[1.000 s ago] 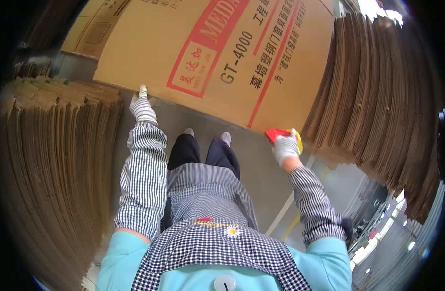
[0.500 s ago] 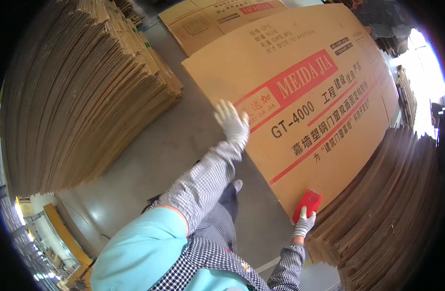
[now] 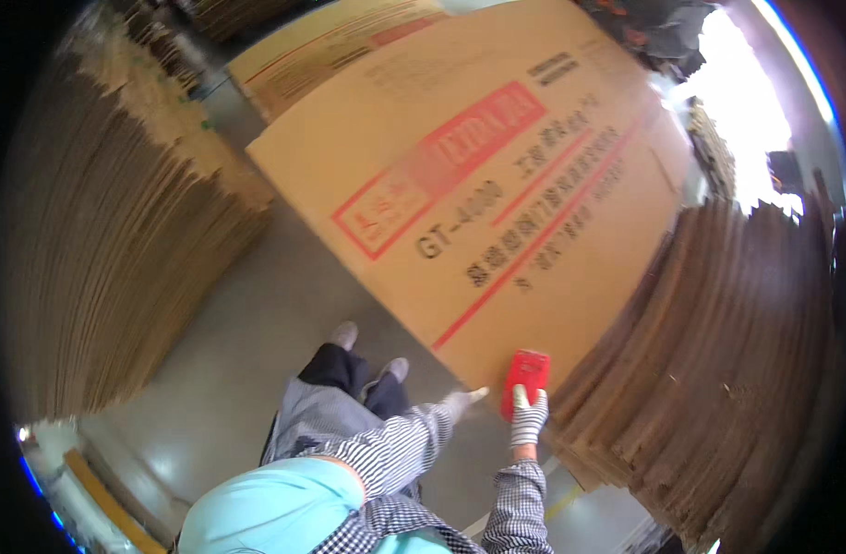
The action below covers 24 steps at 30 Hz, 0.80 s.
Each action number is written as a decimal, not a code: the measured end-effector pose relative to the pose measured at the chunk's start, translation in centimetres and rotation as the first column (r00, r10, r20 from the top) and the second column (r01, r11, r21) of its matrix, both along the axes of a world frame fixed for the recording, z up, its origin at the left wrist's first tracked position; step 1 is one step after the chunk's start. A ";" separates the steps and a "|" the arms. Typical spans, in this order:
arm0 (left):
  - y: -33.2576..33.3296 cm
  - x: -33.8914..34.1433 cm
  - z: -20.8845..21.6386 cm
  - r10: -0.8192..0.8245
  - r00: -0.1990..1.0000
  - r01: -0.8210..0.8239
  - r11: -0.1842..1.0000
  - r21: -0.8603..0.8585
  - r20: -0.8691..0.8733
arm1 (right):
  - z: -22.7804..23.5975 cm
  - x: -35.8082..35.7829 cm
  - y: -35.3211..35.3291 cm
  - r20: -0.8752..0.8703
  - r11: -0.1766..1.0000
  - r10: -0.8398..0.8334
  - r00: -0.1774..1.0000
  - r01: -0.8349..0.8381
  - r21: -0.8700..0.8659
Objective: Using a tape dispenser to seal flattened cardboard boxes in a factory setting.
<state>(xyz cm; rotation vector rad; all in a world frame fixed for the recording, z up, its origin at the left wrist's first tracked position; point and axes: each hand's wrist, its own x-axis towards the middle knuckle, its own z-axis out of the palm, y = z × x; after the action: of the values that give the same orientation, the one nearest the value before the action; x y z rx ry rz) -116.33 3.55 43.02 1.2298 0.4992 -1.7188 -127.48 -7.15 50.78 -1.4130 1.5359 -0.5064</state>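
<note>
Since 0.5 s ago, the left hand (image 3: 462, 403) has dropped from high on the printed face of the big cardboard sheet (image 3: 497, 194) to that sheet's lower corner, and the view has swung so the sheet fills the upper middle. Gloved in white, the left hand reaches out with fingers (image 3: 478, 394) stretched forward and close together, tips at or just beside the sheet's bottom edge; motion blur hides whether they touch it.

Beside it, the right hand (image 3: 529, 417), also gloved, has fingers curled around the lower end of a flat red tool (image 3: 526, 374), which lies against the sheet near that same corner. What kind of tool it is cannot be made out.

Stacks of flattened cardboard stand left (image 3: 100, 240) and right (image 3: 727, 369) of the grey floor (image 3: 247, 323). 2 shoes (image 3: 367, 355) show below the sheet. Its print is blurred.
</note>
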 end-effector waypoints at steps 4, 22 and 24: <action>1.6 4.5 -0.5 0.220 0.946 -0.256 0.958 -0.133 -0.238 | 2.9 -3.5 -1.3 0.070 0.998 -0.055 0.996 0.057 -0.032; 3.5 27.7 6.3 0.445 0.895 -0.432 0.886 -0.168 0.042 | 16.8 -14.5 10.4 0.666 0.785 -0.602 0.440 0.480 0.392; 2.6 26.4 7.1 0.481 0.873 -0.472 0.874 -0.115 0.075 | 15.7 -18.2 11.1 0.703 0.795 -0.582 0.409 0.466 0.388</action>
<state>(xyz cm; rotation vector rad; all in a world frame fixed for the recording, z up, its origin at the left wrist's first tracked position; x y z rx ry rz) -89.96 6.12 50.11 1.0154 0.5976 -1.2371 -145.66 3.91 66.47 -0.3720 1.1553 -1.2226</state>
